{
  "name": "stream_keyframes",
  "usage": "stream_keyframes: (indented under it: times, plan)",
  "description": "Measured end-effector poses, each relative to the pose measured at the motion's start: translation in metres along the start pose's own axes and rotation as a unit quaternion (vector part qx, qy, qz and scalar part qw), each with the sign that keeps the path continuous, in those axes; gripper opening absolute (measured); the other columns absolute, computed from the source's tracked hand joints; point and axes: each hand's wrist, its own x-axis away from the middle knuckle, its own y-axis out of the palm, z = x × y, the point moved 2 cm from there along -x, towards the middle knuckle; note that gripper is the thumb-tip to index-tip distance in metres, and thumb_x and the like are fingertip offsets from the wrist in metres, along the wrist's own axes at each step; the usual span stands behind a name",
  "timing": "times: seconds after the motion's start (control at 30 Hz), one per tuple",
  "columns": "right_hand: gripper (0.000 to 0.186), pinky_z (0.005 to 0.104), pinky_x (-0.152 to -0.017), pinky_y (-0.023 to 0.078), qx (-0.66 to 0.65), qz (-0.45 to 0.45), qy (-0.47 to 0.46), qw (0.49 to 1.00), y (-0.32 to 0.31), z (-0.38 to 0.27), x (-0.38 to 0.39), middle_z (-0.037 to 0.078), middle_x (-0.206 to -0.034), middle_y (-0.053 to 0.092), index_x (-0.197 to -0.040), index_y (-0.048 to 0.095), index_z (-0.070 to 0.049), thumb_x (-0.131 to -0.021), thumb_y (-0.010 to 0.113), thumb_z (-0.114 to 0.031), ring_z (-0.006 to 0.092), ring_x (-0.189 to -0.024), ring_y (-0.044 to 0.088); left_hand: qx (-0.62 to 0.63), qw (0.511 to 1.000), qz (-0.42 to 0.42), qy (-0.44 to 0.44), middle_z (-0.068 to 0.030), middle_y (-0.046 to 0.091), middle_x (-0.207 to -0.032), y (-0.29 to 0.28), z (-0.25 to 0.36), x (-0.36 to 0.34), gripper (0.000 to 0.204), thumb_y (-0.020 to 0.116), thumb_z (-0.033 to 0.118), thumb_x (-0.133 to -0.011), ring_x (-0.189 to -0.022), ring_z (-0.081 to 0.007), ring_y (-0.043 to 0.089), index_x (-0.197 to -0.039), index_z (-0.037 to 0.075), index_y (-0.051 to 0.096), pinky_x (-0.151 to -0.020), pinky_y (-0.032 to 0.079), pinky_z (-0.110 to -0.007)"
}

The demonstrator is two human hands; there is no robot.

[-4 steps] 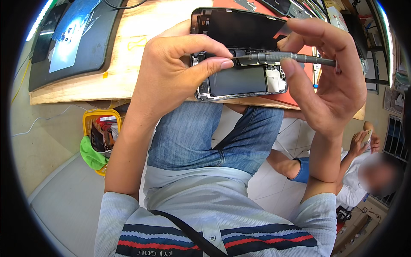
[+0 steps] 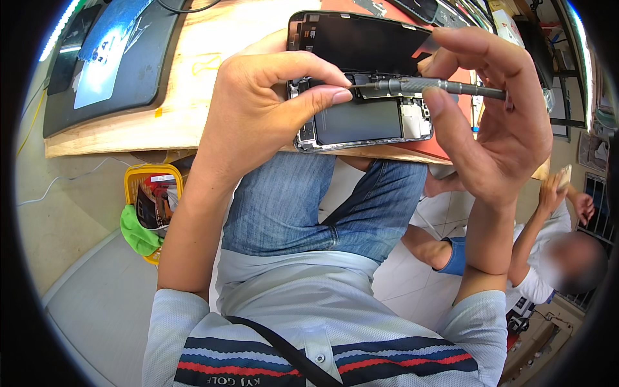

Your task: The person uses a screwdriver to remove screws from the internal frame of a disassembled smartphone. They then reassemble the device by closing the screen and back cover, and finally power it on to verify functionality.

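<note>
A small precision screwdriver [image 2: 422,85] with a dark knurled handle lies level across the view. My right hand [image 2: 493,119] grips its handle between thumb and fingers. With thumb and forefinger, my left hand [image 2: 258,106] pinches the thin tip of the blade; whether a tiny screw sits between them is hidden. Below the tool is an opened smartphone body [image 2: 361,122], showing a black battery and a pale metal part at its right. The phone's dark screen panel [image 2: 361,42] stands raised behind the body. Both lie near the table's front edge.
A wooden table [image 2: 184,122] bears a dark flat board [image 2: 145,77] at left and a red mat [image 2: 445,145] under the phone's right side. A yellow basket [image 2: 134,180] with a green cloth [image 2: 138,235] stands below. Another person [image 2: 538,258] sits at the right.
My hands, the screwdriver and the phone keep their places. At the right, the other person has raised the hand with a pale object, and the two hands have moved apart.
</note>
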Motion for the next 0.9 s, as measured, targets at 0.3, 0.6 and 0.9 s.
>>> stream_keyframes:
  times: [0.3, 0.6, 0.9]
  plan:
    - [0.046, 0.0303, -0.088, 0.053, 0.204, -0.132, -0.171, 0.955, -0.02, 0.009, -0.009, 0.017, -0.109, 0.067, -0.128, 0.058, 0.013, -0.084, 0.072, 0.01, 0.0179, -0.095, 0.066, -0.003, 1.0, -0.002, 0.0, -0.007, 0.071, -0.09, -0.003, 0.001, -0.004, 0.013, 0.084, 0.004, -0.079, -0.083, -0.0162, 0.068, -0.091, 0.001, 0.079, -0.073, 0.053, -0.028]
    - [0.046, 0.0314, -0.089, 0.054, 0.146, -0.11, -0.204, 0.962, -0.022, 0.024, -0.008, 0.015, -0.105, 0.068, -0.128, 0.059, 0.012, -0.084, 0.073, 0.009, 0.0182, -0.096, 0.066, -0.006, 1.0, -0.005, -0.004, -0.0077, 0.071, -0.092, -0.004, 0.002, -0.004, 0.014, 0.084, 0.003, -0.079, -0.084, -0.0171, 0.069, -0.091, 0.001, 0.079, -0.074, 0.053, -0.029]
    - [0.045, 0.0301, -0.089, 0.054, 0.226, -0.145, -0.217, 0.938, -0.019, 0.009, -0.012, 0.015, -0.102, 0.068, -0.129, 0.058, 0.012, -0.087, 0.073, 0.007, 0.0179, -0.096, 0.066, -0.01, 1.0, -0.004, 0.007, -0.0072, 0.072, -0.091, -0.005, 0.001, -0.005, 0.013, 0.084, 0.004, -0.079, -0.083, -0.0166, 0.068, -0.091, 0.001, 0.079, -0.073, 0.053, -0.028]
